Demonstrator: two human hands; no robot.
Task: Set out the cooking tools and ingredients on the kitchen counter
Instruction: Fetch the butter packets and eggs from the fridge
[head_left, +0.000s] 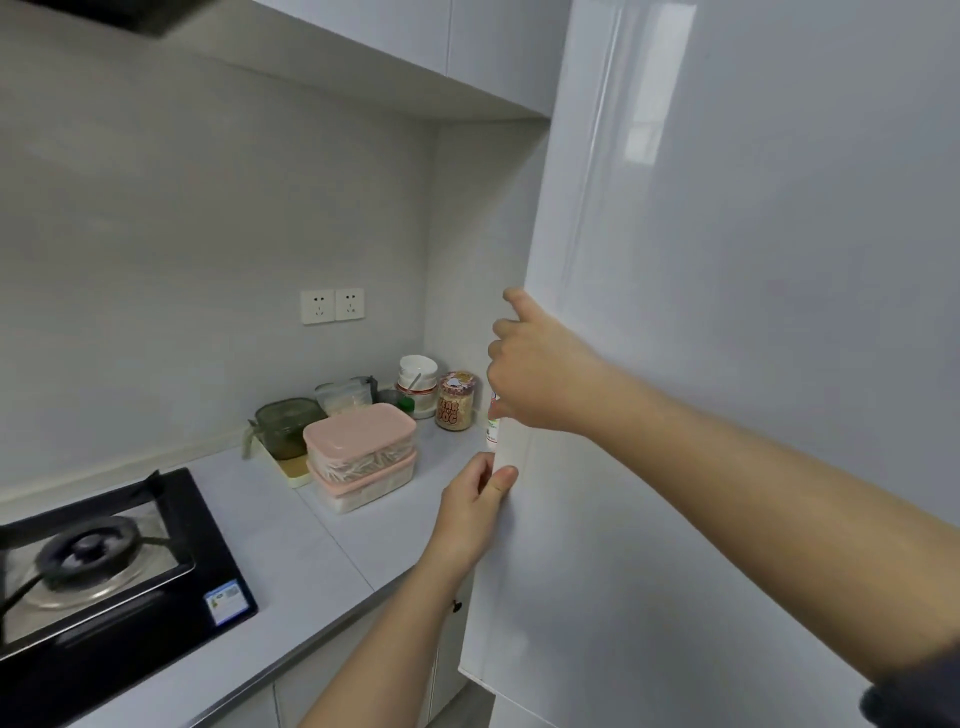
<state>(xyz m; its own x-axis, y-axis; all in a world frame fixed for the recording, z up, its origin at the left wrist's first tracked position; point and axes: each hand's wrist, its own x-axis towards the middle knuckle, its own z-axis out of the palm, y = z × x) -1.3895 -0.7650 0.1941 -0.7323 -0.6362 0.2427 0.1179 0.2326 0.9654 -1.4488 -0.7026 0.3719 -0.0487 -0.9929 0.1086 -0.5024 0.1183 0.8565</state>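
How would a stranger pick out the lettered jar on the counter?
Go to the counter's far corner, right of the stove. Beyond the stacked pink boxes, the jar stands right of the white pot. Only it bears big printed letters.

Two hands (524, 374) (470, 512), two pink-lidded boxes (358, 441) (363, 487), two wall sockets (317, 306) (349, 304) — one jar (455, 401), one burner (85, 551)

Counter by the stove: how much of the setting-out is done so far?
Done: stacked pink-lidded boxes, a jar and a white bowl already stand on the counter. In hand: left hand and right hand both grip the edge of a tall white door. Left: whatever is behind it, which is hidden.
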